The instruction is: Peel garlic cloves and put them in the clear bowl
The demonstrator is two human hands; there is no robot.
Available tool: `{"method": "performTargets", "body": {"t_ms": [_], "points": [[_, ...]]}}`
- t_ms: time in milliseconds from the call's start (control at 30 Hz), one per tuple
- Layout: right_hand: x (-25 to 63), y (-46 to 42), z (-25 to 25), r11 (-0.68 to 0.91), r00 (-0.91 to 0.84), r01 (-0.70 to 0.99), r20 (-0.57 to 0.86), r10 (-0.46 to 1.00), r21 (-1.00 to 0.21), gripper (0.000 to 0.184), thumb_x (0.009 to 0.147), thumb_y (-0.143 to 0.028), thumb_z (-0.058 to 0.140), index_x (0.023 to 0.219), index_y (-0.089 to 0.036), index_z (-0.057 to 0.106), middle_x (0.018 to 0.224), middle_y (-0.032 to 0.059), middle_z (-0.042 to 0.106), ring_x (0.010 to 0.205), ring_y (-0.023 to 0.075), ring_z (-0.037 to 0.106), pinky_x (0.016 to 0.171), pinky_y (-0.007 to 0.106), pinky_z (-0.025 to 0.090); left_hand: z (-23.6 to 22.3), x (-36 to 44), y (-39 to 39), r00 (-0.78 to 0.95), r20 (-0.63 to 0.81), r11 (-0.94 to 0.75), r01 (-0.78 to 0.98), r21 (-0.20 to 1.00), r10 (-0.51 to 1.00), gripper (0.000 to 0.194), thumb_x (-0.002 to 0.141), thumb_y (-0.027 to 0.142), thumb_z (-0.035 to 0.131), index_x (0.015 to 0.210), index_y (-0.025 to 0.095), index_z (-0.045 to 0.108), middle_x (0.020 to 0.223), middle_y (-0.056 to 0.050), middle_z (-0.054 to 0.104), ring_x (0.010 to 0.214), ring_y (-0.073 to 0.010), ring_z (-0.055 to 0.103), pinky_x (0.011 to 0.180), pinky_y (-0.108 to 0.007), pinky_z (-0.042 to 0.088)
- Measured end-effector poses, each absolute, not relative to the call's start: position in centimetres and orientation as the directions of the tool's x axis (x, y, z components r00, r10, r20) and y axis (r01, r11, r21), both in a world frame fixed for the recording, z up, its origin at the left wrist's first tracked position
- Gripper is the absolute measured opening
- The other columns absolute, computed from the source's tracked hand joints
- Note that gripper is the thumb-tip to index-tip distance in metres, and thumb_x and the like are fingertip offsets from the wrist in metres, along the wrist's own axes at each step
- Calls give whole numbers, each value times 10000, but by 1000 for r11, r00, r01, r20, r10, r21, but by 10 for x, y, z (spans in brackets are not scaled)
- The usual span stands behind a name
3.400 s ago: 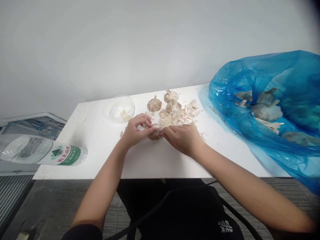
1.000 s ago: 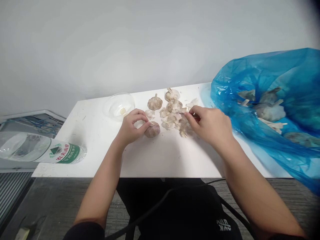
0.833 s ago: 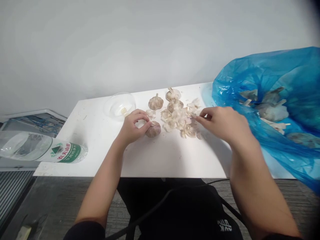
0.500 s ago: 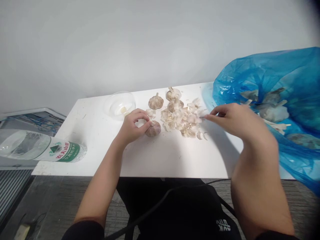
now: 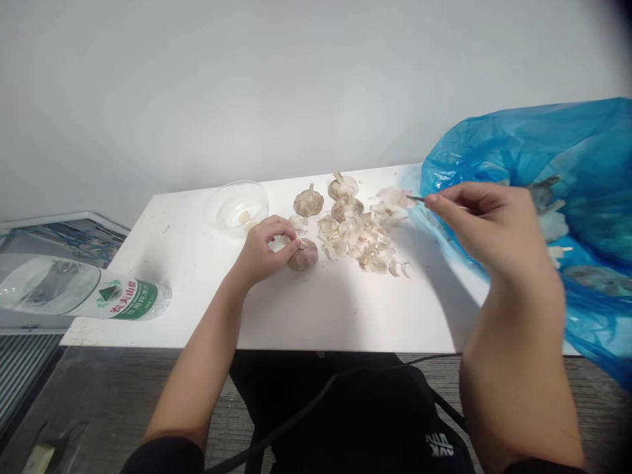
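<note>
My left hand [image 5: 261,249] rests on the white table [image 5: 320,309] with its fingers curled around a brownish garlic bulb [image 5: 303,255]. Raised above the table's right part, my right hand [image 5: 486,220] pinches a small piece of garlic skin [image 5: 401,197] at its fingertips, close to the blue plastic bag [image 5: 557,197]. A heap of papery garlic skins [image 5: 365,240] lies between the hands. Behind it stand whole garlic bulbs [image 5: 309,201], one of them further right [image 5: 343,186].
A clear bowl [image 5: 236,207] holding a few peeled cloves sits at the back left. A plastic water bottle [image 5: 83,299] lies on its side over the table's left edge. More garlic shows through the blue bag. A white wall stands behind the table.
My right hand left the bulb, swept through the skin heap and rose to the right towards the blue bag, pinching a piece of skin. My left hand stayed on the bulb.
</note>
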State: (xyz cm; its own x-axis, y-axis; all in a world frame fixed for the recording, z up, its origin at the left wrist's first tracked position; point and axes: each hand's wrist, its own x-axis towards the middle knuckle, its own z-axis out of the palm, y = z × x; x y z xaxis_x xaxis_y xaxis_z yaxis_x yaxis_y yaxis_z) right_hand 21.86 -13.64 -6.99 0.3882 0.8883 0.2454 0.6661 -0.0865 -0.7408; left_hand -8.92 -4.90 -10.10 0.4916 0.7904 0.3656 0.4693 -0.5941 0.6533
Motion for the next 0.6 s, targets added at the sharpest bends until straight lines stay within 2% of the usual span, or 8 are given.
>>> {"method": "performTargets", "body": {"t_ms": [100,133,233,367,467,600], "points": [[220,-135,-72,-196,297,811,99,950,-551,282,781,-485,643,693,-218,665,557,30,540,553,172,459,549,314,304,-101,-89,-49,487,350,-580,479,659,800,66,795,213,645,734,190,635,860,-32,671,841,-160,604,703,-304,449],[221,-135,-72,-203,290,825,86,953,-527,285,789,-485,632,704,-216,672,576,40,564,566,180,483,561,319,318,-101,-89,-49,487,348,-578,477,662,801,67,795,214,643,733,190,633,858,-31,670,838,-160,603,697,-303,444],[222,-135,-71,-204,328,800,127,936,-565,297,840,-482,574,784,-211,680,618,58,584,589,187,499,584,333,342,-101,-89,-50,491,346,-579,476,662,799,75,796,214,637,726,189,628,846,-30,666,832,-159,600,700,-305,441],[223,-135,-70,-341,366,840,-22,930,-422,296,810,-487,601,704,-216,653,674,100,611,623,224,501,584,353,331,-100,-88,-50,487,339,-570,479,667,805,78,800,229,634,732,193,628,860,-33,671,843,-165,603,707,-312,443],[223,-136,-70,-307,359,840,35,933,-448,347,857,-521,540,710,-221,635,675,107,611,615,222,491,583,352,321,-101,-88,-50,488,346,-576,473,667,801,80,798,235,636,729,195,628,848,-34,670,837,-166,602,705,-312,449],[223,-136,-70,-336,337,846,-73,939,-414,395,869,-551,518,699,-220,652,624,89,590,583,211,468,573,344,299,-102,-89,-49,485,351,-578,476,663,801,69,794,227,641,732,197,632,855,-33,674,842,-168,608,697,-311,451]]}}
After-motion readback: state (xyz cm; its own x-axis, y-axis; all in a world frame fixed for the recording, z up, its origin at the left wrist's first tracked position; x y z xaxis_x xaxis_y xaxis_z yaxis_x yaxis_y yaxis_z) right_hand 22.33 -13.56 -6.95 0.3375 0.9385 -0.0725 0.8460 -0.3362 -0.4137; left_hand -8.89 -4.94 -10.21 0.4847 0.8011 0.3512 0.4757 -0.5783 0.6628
